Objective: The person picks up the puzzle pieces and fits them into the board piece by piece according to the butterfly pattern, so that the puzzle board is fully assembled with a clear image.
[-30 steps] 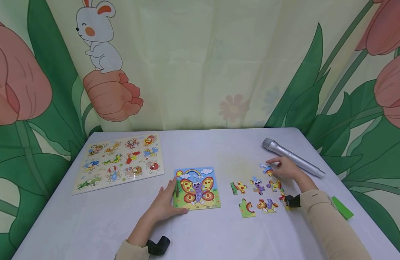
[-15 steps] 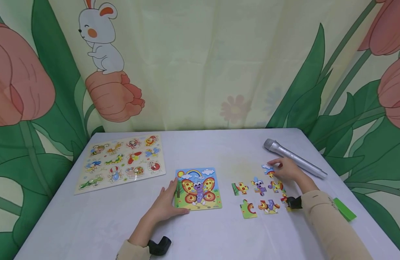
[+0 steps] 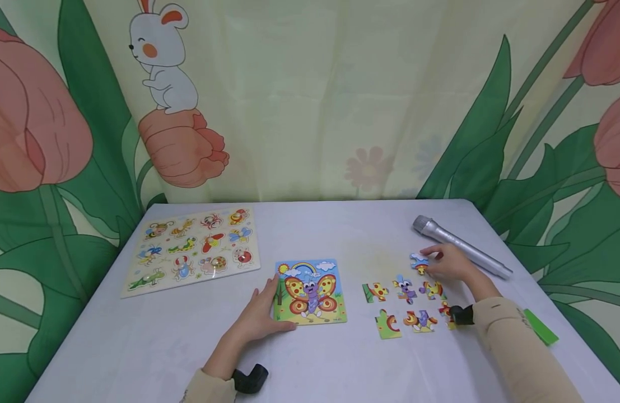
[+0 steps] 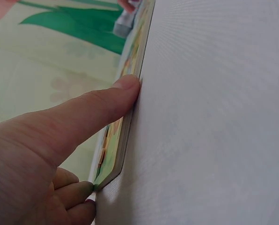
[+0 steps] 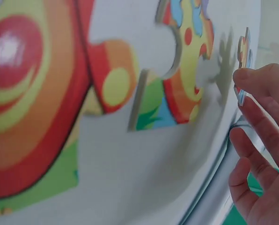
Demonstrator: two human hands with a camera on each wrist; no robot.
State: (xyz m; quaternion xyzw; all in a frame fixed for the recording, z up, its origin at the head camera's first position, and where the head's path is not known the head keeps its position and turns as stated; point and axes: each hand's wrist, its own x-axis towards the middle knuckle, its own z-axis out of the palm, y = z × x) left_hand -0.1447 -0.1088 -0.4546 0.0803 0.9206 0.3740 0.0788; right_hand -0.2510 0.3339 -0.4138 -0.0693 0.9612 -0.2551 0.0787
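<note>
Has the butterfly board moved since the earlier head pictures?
No: the butterfly board keeps the same place relative to the insect board; only the view has shifted.

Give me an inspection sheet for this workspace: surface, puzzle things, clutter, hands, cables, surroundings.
Surface: white-covered table.
Puzzle things: butterfly board flat near the middle; six loose puzzle pieces to its right, not joined up, one partly hidden; a seventh, the held piece, in hand.
Clutter: insect board at left, silver microphone at far right, green item partly behind the right sleeve.
Left hand: touches the butterfly board's near left corner.
Right hand: pinches the held piece, apparently off the table.
Cables: nothing seen.
Surroundings: backdrop printed with tulips and a rabbit, behind the table.
</note>
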